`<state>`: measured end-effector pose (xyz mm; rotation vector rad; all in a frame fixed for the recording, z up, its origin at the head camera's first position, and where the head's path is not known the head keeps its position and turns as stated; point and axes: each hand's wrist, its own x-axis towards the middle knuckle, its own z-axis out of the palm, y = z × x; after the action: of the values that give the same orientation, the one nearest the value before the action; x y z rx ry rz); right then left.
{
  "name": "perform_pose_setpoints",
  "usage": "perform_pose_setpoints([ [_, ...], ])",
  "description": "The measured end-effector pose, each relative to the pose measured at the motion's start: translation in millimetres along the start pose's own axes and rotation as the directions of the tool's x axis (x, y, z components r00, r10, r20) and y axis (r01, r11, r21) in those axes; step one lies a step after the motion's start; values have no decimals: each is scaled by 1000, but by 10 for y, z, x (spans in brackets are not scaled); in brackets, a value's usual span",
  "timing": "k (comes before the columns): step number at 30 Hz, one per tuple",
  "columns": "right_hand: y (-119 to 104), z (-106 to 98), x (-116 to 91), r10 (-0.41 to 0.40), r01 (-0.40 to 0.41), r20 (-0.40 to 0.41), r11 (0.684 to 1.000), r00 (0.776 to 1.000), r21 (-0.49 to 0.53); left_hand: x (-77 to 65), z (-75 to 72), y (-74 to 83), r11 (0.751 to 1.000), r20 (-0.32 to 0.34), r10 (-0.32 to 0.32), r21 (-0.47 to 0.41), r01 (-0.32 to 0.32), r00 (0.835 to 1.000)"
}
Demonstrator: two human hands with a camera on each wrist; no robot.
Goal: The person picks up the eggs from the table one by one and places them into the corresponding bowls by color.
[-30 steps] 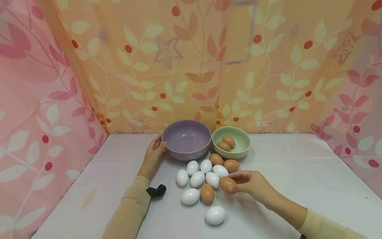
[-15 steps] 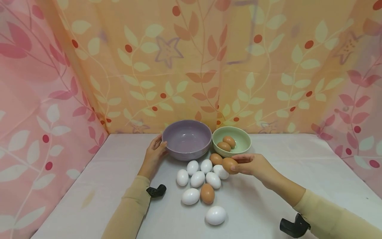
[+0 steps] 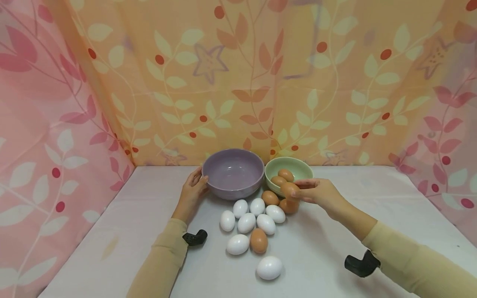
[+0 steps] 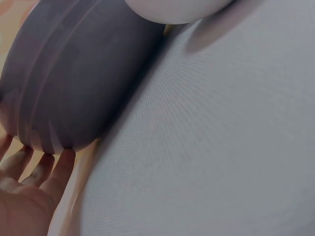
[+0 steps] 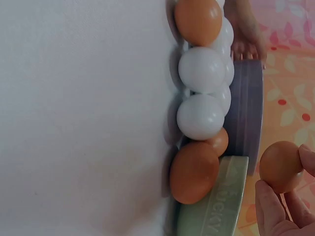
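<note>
My right hand [image 3: 316,194] pinches a brown egg [image 3: 289,190] between thumb and fingers, at the near rim of the green bowl [image 3: 304,171]. The right wrist view shows this egg [image 5: 280,164] raised above the table. Two brown eggs [image 3: 285,175] lie inside the green bowl. My left hand [image 3: 193,188] rests on the left side of the larger purple bowl [image 3: 234,171], and its fingertips touch the outer wall in the left wrist view. Several white eggs [image 3: 246,223] lie before the bowls, along with brown eggs [image 3: 270,198], one partly covered by the held egg.
The two bowls stand side by side near the back of the white-covered table [image 3: 149,207]. One white egg [image 3: 269,267] lies apart at the front. Patterned cloth [image 3: 179,82] hangs behind and at both sides. A black wrist device [image 3: 363,264] sits under the right sleeve.
My right hand has carried the brown egg up from beside the white eggs, away from me, to the green bowl's near rim. My left hand has stayed at the purple bowl.
</note>
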<state>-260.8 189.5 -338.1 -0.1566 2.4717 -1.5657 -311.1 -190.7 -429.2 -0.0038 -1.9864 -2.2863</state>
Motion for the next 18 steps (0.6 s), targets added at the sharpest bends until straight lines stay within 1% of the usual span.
perform_pose_setpoints([
  [7, 0, -50, 143, -19, 19, -28, 1000, 999, -13, -4, 3, -5, 1000, 2, -13, -6, 13, 1000],
  [12, -14, -66, 245, -44, 44, -27, 999, 999, 16, 3, 5, -1, 1000, -5, -16, 2, 16, 1000],
  [15, -26, -72, 314, -58, 58, -33, 998, 998, 2, 4, 3, 4, 1000, -5, -12, -2, 12, 1000],
  [18, -32, -76, 382, -59, 58, -42, 998, 997, -40, 7, 5, 8, 1000, -6, -11, -9, 11, 1000],
])
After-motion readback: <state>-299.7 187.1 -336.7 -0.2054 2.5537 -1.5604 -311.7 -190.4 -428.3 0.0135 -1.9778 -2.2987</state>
